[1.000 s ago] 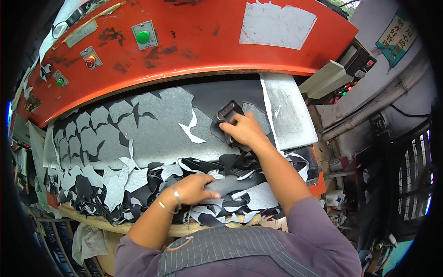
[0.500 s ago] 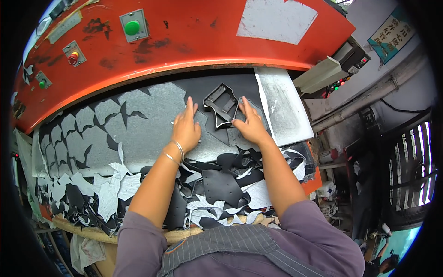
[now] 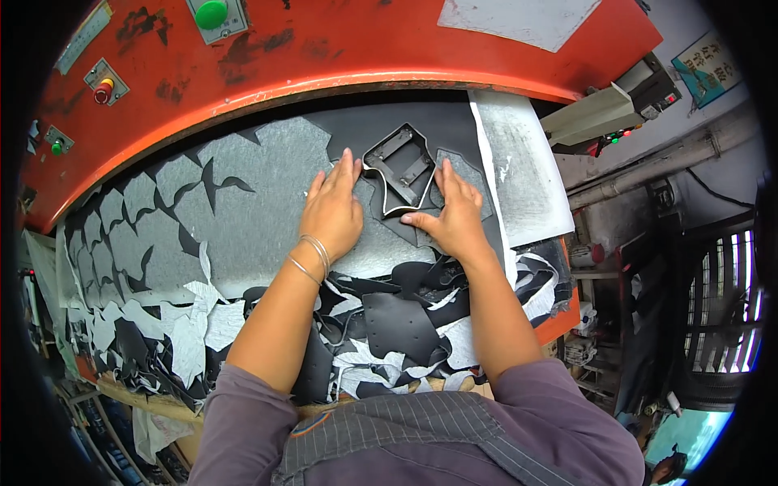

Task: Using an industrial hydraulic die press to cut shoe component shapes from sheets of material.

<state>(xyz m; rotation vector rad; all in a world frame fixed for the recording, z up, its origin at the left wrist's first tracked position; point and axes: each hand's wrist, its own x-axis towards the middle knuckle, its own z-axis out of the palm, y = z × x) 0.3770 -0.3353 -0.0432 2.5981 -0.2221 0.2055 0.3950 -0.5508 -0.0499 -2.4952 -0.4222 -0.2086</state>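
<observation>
A metal cutting die (image 3: 416,197), an open frame with crossbars inside, lies on a black sheet (image 3: 421,119) on the machine bed. My left hand (image 3: 334,209) is to its left, palm down with fingers stretched out, fingertips close to the die's left edge. My right hand (image 3: 455,212) is at its right and lower side. Its fingers are straight, pointing up along the right edge, and its thumb is spread toward the lower rim. Whether either hand presses on the die I cannot tell. A cut outline shows in the sheet beside my right fingers.
Grey board (image 3: 275,182) with black offcut slivers spreads left. Black and white scraps (image 3: 401,328) pile along the near edge. A red machine beam (image 3: 324,61) with a green button (image 3: 211,14) and a red knob (image 3: 103,91) spans the far side. A white board (image 3: 527,170) lies right.
The whole view has shifted, so the bed sits higher. My left hand has come nearer the die, and the die looks slightly turned. My right hand stays beside it.
</observation>
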